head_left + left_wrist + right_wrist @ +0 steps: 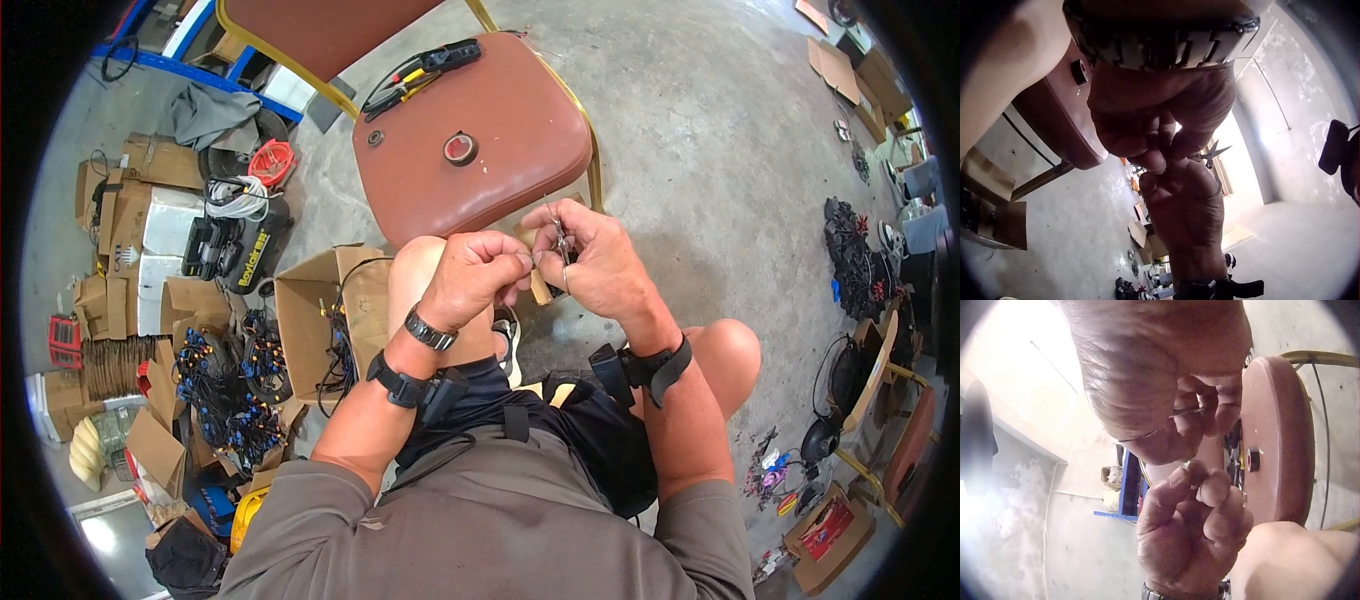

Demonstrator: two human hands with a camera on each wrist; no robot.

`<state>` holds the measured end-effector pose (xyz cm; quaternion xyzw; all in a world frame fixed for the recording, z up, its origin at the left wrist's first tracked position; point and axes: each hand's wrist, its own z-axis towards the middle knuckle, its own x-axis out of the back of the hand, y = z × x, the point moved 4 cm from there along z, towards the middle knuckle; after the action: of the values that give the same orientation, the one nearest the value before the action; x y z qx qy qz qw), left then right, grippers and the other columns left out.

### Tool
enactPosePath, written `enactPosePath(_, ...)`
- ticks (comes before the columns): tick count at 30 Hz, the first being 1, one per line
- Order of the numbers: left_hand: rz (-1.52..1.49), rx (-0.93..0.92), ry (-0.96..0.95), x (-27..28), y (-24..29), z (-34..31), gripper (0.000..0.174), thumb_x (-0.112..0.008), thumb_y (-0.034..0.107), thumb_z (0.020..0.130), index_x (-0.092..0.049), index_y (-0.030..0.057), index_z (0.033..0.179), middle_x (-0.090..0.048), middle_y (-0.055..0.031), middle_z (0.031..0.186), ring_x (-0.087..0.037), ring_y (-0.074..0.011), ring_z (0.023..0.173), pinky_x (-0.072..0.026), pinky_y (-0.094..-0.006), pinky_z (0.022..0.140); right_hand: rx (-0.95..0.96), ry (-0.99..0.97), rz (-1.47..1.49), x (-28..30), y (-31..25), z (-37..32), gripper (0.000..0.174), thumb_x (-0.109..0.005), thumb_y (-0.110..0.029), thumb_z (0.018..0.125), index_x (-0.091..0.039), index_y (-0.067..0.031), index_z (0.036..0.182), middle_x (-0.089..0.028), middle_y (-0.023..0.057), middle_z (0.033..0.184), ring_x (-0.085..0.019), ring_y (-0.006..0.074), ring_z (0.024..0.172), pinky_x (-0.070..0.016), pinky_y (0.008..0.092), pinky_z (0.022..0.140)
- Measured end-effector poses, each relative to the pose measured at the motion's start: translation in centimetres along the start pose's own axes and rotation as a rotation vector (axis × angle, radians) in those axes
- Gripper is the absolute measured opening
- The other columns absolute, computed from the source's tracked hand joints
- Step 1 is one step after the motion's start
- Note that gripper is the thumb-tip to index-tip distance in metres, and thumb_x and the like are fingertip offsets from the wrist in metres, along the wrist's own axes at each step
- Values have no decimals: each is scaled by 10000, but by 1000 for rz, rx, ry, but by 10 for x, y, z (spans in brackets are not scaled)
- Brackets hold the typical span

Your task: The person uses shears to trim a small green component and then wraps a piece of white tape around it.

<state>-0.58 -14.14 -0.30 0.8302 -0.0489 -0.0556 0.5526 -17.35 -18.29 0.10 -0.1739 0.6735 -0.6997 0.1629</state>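
Grey shirt [480, 510] is filling the bottom of the view, both forearms reaching fwd over the knees. R hand [600, 265] is gripping a small pointed metal tool [562, 243], fingers wrapping its handles and tips poking up, just in front of the red chair seat [500, 120]. L hand [475, 275] is curling tight, thumb & forefinger meeting right beside the tool. Can't tell if they're pinching anything. Tape roll [460, 148] & cutters [420, 72] are lying on the seat. Cardboard box [310, 310] is sitting on the floor, person's left.
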Motion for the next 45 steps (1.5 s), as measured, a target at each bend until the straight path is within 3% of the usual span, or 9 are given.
enactPosePath(3, 20, -27, 17, -1, 0, 1, 96, -652, 99, 900, -693, 20, 867, -657, -16, 700, -579, -65, 549, -432, -202, 483, -9, 40, -46, 0, 0, 0, 273, -650, -22, 817, -655, -13, 1090, -638, 87, 914, -607, 98, 720, -516, 269, 653)
enactPosePath(15, -112, -131, 79, -6, -5, 1, 75, -656, 71, 903, -685, 2, 895, -655, -19, 723, -564, -61, 551, -440, -200, 494, 26, 83, -7, -1, 6, 1, 295, -686, -30, 790, -663, -29, 1084, -626, 61, 867, -587, 94, 704, -506, 252, 664)
enactPosePath(18, -69, -142, 134, -3, -3, 0, 64, -661, 56, 892, -686, -3, 899, -650, -17, 710, -557, -57, 544, -441, -201, 493, -87, 52, -3, 1, 0, 0, 294, -700, -51, 770, -657, -31, 1060, -626, 74, 822, -604, 154, 733, -514, 292, 685)
enactPosePath(21, -71, -219, 182, 3, -2, 2, 58, -662, 39, 881, -690, -7, 902, -649, -13, 702, -551, -50, 542, -440, -200, 493, 32, 38, -402, 2, 1, -1, 284, -720, -84, 738, -651, -37, 1009, -631, 85, 800, -615, 249, 796, -521, 368, 729)
enactPosePath(24, -83, -232, 212, 6, -1, 1, 58, -651, 25, 873, -692, -10, 894, -652, -12, 707, -550, -46, 547, -443, -197, 498, 95, 6, -522, 0, -1, -3, 275, -735, -108, 713, -647, -45, 966, -642, 87, 826, -604, 317, 878, -511, 433, 785)
enactPosePath(27, -45, -235, 212, 7, -2, 1, 58, -654, 42, 868, -688, -2, 887, -648, -32, 709, -551, -78, 560, -449, -218, 521, 139, -21, -547, -2, -2, -3, 284, -737, -102, 711, -665, -57, 983, -651, 74, 840, -611, 305, 909, -508, 433, 805)
enactPosePath(33, -18, -231, 172, 5, 1, 0, 91, -647, 20, 852, -713, -1, 912, -662, -22, 722, -558, -56, 559, -453, -200, 511, 140, -69, -510, -6, -1, -3, 344, -739, -109, 706, -679, -64, 1042, -662, 75, 859, -606, 302, 914, -506, 425, 807)
enactPosePath(45, 5, -190, 188, 5, 5, -2, 89, -651, 3, 831, -709, -10, 897, -654, -1, 713, -548, -33, 544, -420, -186, 465, 122, -93, -564, -7, 0, -2, 235, -745, -167, 708, -672, -49, 898, -634, 84, 724, -615, 313, 789, -508, 436, 711)
